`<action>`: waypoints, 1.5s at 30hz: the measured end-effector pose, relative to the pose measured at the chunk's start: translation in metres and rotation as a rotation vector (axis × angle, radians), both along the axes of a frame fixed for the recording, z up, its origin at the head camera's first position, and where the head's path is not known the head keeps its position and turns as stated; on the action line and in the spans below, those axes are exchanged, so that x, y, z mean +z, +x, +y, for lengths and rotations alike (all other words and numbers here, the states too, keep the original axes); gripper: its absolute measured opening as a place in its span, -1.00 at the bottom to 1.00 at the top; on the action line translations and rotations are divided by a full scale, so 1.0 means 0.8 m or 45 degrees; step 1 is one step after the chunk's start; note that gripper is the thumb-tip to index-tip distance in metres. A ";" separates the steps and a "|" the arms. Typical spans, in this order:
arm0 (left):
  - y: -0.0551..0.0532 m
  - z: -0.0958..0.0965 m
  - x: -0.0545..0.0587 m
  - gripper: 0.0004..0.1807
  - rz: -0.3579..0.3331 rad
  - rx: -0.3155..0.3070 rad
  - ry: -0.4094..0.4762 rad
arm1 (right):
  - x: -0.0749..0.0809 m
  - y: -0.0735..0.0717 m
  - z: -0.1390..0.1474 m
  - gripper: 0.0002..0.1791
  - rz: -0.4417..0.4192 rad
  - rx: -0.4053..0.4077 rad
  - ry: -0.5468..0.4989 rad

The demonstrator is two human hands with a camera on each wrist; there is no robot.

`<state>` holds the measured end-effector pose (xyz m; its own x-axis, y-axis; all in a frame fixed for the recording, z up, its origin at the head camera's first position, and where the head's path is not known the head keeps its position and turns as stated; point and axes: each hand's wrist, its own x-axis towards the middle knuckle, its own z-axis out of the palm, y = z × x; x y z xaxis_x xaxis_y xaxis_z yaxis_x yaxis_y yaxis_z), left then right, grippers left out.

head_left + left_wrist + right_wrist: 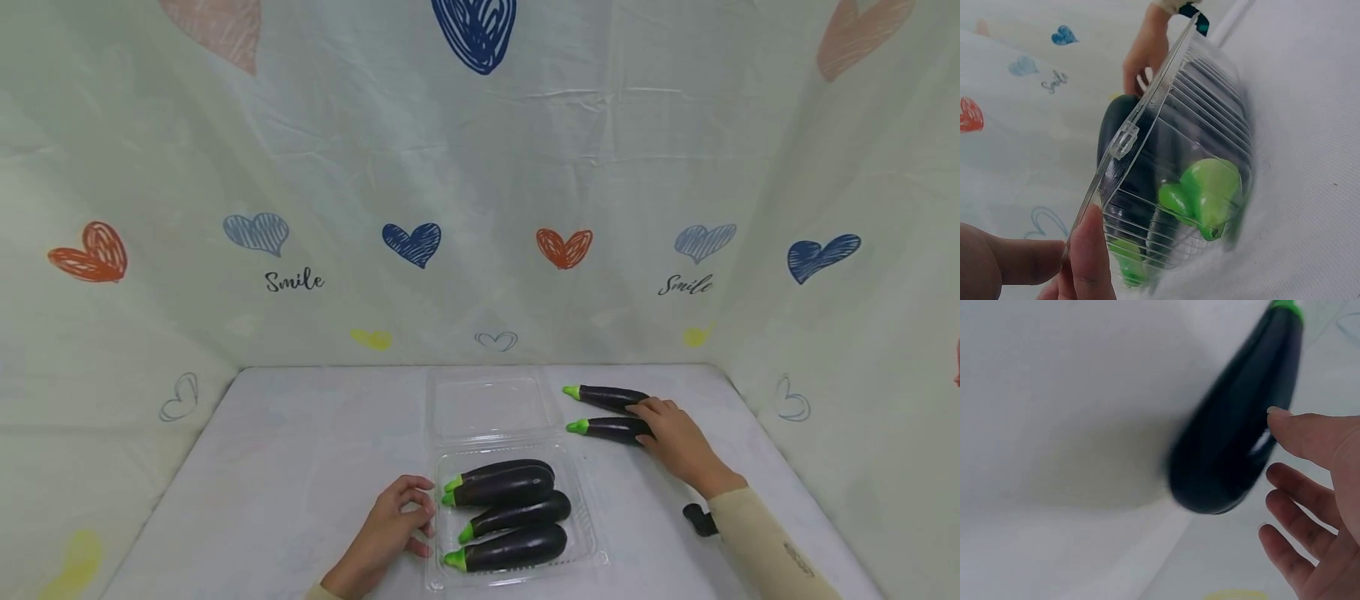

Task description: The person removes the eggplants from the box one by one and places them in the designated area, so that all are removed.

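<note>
A clear plastic clamshell box (592, 533) lies with its lid (487, 408) folded back. Several dark purple eggplants (517, 547) with green stems lie side by side in its base. My left hand (393, 521) is at the box's left edge, and the left wrist view shows its thumb and finger (1091, 256) pinching the rim. To the right of the lid lie two loose eggplants, a far one (607, 397) and a nearer one (615, 429). My right hand (678, 442) is over their blunt ends. In the right wrist view its fingers are spread and relaxed, with the thumb against an eggplant (1235, 425).
The white tabletop (300, 450) is bounded at the back and sides by a pale cloth (480, 183) printed with hearts and "Smile". A small black object (700, 519) sits against the right sleeve (765, 542).
</note>
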<state>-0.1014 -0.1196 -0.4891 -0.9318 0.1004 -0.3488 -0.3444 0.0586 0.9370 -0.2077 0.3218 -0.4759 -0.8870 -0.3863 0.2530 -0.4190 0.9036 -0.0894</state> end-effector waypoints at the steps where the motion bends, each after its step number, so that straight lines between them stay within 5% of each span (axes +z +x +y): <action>1: 0.000 0.000 0.000 -0.62 0.004 0.003 0.001 | 0.004 0.004 -0.004 -0.47 0.012 0.014 0.000; 11: 0.001 0.000 0.002 -0.62 0.005 -0.009 0.007 | 0.046 0.040 -0.058 -0.41 0.267 0.287 -0.046; 16: 0.001 0.001 0.004 -0.61 0.000 -0.003 -0.006 | 0.063 0.060 -0.090 -0.41 0.312 0.370 -0.055; 24: 0.001 0.004 0.004 -0.61 -0.003 0.003 -0.018 | 0.075 0.087 -0.133 -0.45 0.242 0.490 -0.033; 29: 0.001 0.004 0.002 -0.61 0.004 0.013 -0.017 | 0.073 0.095 -0.150 -0.47 0.109 0.534 -0.010; 45: 0.001 -0.001 0.003 -0.61 0.013 -0.027 0.009 | 0.070 0.101 -0.176 -0.47 -0.176 0.541 0.103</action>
<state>-0.1002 -0.1204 -0.4867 -0.9329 0.1223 -0.3387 -0.3338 0.0592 0.9408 -0.1267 0.1813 -0.4203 -0.6685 -0.7373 0.0971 -0.7436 0.6601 -0.1068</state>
